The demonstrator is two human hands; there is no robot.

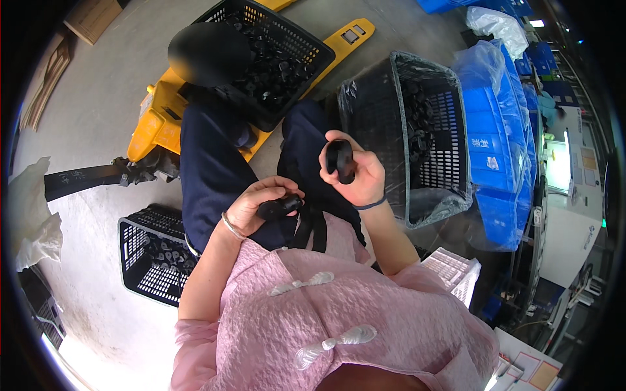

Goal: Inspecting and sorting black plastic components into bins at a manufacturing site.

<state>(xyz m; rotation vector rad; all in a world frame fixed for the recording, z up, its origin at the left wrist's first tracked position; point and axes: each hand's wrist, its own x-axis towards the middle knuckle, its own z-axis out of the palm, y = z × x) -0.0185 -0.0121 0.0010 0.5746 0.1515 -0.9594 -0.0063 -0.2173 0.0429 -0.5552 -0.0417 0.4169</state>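
Fingers of the right hand (362,177) grip a rounded black part (340,160) just left of the plastic-lined crate (372,107); the left hand (250,204) is closed around another black piece (280,207), farther left of that crate. Blue bins (486,130) stand to the crate's right. Up and left of it, a second crate (312,42) of small black parts (280,73) sits over a yellow pallet jack (355,40).

The 2 hands curl, apart: left hand (262,201) lower in view, right hand (357,171) higher.
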